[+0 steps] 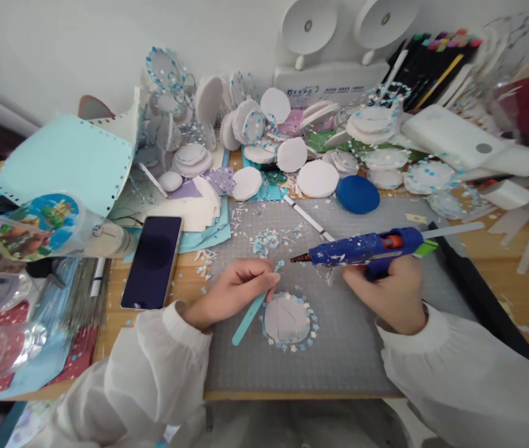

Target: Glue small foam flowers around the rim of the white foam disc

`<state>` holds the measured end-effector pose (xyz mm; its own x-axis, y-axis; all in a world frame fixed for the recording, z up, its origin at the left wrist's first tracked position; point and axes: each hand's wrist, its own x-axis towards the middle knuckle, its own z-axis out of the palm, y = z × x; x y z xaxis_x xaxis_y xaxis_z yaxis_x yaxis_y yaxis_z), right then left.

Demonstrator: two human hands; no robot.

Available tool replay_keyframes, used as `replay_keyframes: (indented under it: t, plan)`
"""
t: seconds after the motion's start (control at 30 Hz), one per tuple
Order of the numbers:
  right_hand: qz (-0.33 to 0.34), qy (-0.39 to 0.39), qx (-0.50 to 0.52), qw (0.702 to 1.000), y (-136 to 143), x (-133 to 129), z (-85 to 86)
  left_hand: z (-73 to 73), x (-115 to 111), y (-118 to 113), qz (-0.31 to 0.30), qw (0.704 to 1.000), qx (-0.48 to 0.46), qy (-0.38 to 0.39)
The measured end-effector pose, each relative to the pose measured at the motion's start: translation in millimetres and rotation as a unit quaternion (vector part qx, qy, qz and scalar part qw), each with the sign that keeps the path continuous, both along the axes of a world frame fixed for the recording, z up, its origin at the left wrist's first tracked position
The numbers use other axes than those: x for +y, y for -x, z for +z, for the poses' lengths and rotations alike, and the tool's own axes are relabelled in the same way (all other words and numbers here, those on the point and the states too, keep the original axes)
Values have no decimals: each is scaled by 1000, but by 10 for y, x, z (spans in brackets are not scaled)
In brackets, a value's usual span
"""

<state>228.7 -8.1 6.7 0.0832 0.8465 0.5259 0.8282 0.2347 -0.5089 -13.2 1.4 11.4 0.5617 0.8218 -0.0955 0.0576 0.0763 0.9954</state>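
Observation:
My left hand point(241, 286) is closed around slim teal tweezers point(248, 320), with a tiny blue flower piece point(279, 266) at their upper end. Just below and right of those fingers, a flat white disc point(287, 318) lies on the grey cutting mat point(339, 367). Small blue and white flower pieces ring its edge. My right hand point(393, 289) grips a blue hot glue gun point(362, 249). Its nozzle points left, a short way from the tweezers' tip and above the disc. A glue stick point(455, 230) sticks out of its back.
Loose flower pieces point(267, 241) and a white pen point(306, 216) lie beyond my hands. A phone point(152, 261) and plastic cup point(63, 227) stand left. White discs point(318, 178), a blue round pad point(358, 193) and a twin-headed lamp point(330, 81) line the back. A black bar point(483, 292) lies right.

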Motion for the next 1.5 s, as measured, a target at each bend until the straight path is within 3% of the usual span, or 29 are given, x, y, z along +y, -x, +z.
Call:
replay_keyframes:
  t: [0.23, 0.47, 0.93, 1.1, 1.2, 1.37, 1.5]
  plan:
    - [3, 19, -22, 1000, 12, -8, -15, 10, 4, -6, -12, 1000, 2, -15]
    - [22, -27, -28, 999, 9, 8, -30, 20, 5, -10, -13, 1000, -6, -19]
    - [28, -35, -43, 998, -19, -8, -74, 22, 6, -11, -18, 1000, -17, -18]
    - [0, -57, -79, 995, -66, 15, -109, 8, 3, -8, -11, 1000, -15, -5]
    - [-56, -72, -82, 992, -144, 51, -89, -12, -1, -3, -6, 1000, -12, -3]
    - [-200, -1, -70, 977, -433, 22, -87, -36, -7, 8, 18, 1000, -7, 14]
    - [-203, 41, -102, 973, -676, -96, -186, -24, -13, -1, 37, 999, -17, 28]
